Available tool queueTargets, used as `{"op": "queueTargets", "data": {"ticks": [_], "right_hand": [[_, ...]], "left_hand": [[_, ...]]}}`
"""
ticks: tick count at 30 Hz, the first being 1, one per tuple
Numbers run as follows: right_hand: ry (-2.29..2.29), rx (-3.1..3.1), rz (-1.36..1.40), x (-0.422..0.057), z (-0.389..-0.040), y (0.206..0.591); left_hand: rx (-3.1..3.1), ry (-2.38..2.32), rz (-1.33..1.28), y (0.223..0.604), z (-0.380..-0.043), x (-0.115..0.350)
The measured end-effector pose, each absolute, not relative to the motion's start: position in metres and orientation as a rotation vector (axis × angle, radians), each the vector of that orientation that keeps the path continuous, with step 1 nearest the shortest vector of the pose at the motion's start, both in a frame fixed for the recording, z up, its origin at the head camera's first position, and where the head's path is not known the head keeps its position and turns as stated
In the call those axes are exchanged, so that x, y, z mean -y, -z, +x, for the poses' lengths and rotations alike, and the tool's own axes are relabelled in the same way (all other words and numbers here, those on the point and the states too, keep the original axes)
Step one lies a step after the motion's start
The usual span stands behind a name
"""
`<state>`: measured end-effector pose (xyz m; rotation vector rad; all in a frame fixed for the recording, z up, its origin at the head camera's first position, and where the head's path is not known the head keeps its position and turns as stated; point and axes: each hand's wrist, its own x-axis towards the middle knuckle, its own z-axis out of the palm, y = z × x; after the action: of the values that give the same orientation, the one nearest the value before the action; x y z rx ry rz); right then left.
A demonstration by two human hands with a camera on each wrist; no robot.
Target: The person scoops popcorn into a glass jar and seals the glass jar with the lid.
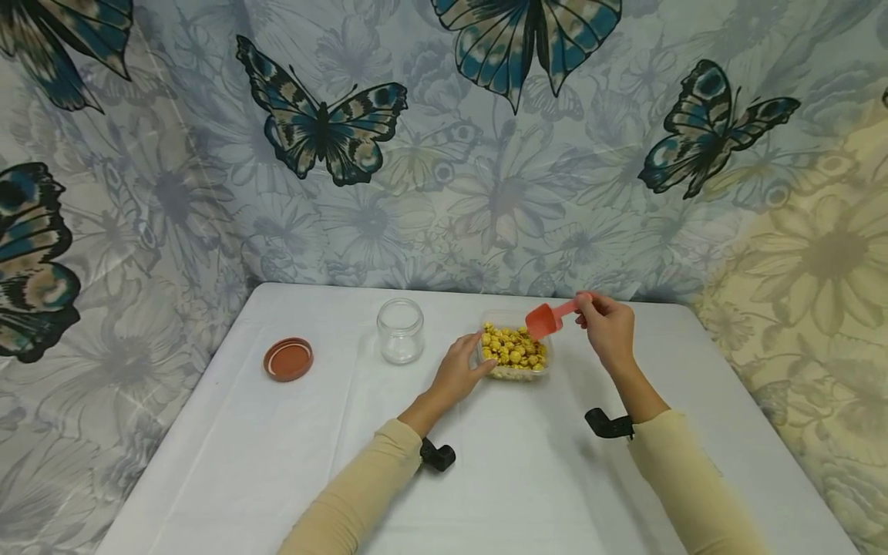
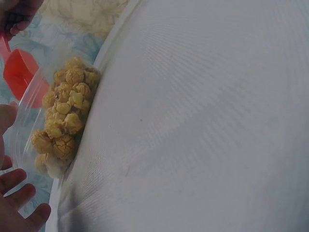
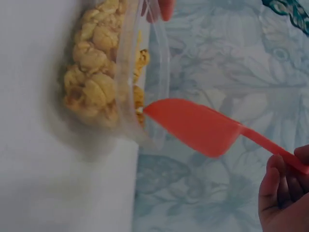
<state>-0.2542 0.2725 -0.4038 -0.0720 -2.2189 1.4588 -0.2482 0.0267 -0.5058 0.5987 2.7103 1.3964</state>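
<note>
In the head view, a clear plastic container (image 1: 515, 375) full of yellow caramel popcorn (image 1: 509, 347) stands toward the back of the table. My left hand (image 1: 458, 368) is at its left side, thumb by the near rim. The fingers (image 2: 19, 198) look spread and fairly straight beside the wall in the left wrist view. My right hand (image 1: 607, 330) pinches the handle of a red scoop (image 1: 543, 321). The scoop's bowl is tilted down over the container's right part, its tip near the popcorn at the rim in the right wrist view.
Left of the container stands a glass jar (image 1: 400, 331) without a lid. A brown round lid (image 1: 287, 359) lies farther left on the white-covered table (image 1: 486, 478). Behind the table hangs a butterfly-patterned cloth (image 1: 513, 200).
</note>
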Motion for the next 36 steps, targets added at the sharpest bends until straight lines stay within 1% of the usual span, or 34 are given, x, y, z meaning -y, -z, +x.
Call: {"op": "queueTargets", "data": {"ticks": [3,6,8,10,13,16,20,22,29,36], "right_hand": [[-1.158,2.290,0.093,-0.268,-0.251,0.396],[-0.961,2.331,0.229,-0.262,-0.250,0.393],[-0.908,2.362,0.267,-0.260,-0.251,0.393],[-0.908,2.418,0.246,-0.259,-0.252,0.394],[-0.983,2.515,0.106,-0.260,-0.255,0.400],[-1.182,2.568,-0.119,-0.263,-0.255,0.409],[-1.468,2.496,-0.425,-0.267,-0.253,0.423],[-1.577,2.418,-0.518,-0.267,-0.252,0.430],[-1.840,2.175,-0.707,-0.265,-0.251,0.448],[-2.045,2.068,-0.787,-0.262,-0.250,0.461]], "left_hand": [[-2.707,-1.390,0.599,0.506,-0.247,-0.026],[-2.707,-1.378,0.606,0.505,-0.246,-0.026],[-2.709,-1.367,0.607,0.505,-0.246,-0.026],[-2.710,-1.359,0.609,0.504,-0.246,-0.026],[-2.717,-1.361,0.616,0.505,-0.246,-0.027],[-2.726,-1.366,0.620,0.506,-0.246,-0.028],[-2.740,-1.356,0.628,0.507,-0.247,-0.028],[-2.747,-1.347,0.632,0.507,-0.247,-0.027],[-2.742,-1.354,0.626,0.506,-0.249,-0.026],[-2.735,-1.362,0.620,0.506,-0.250,-0.026]]}}
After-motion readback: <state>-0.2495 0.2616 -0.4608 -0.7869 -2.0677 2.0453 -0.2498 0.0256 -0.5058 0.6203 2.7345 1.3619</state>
